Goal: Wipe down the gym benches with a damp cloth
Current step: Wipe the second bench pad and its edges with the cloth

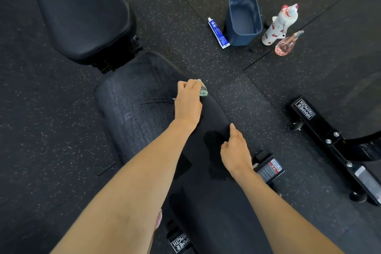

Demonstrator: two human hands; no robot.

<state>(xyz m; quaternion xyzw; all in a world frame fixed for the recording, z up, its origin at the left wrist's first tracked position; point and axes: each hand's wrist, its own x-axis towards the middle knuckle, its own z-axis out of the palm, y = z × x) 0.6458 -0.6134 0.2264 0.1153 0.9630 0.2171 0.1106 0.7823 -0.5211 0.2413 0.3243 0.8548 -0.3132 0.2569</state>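
A black padded gym bench (134, 105) runs from the bottom centre up to the left, and its long pad shows wet streaks. A separate black seat pad (82, 14) lies beyond it at the upper left. My left hand (188, 103) grips a small pale green cloth (203, 89) and holds it against the pad's right edge. Most of the cloth is hidden under my fingers. My right hand (235, 150) rests on the bench's right edge lower down, with the index finger stretched forward and the other fingers loosely curled, holding nothing.
On the speckled rubber floor at the upper right stand a blue plastic bin (244, 20), a blue-and-white tube (218, 33), a white spray bottle with red print (278, 24) and a pink spray bottle (286, 45). A black machine frame (329, 142) crosses the right side.
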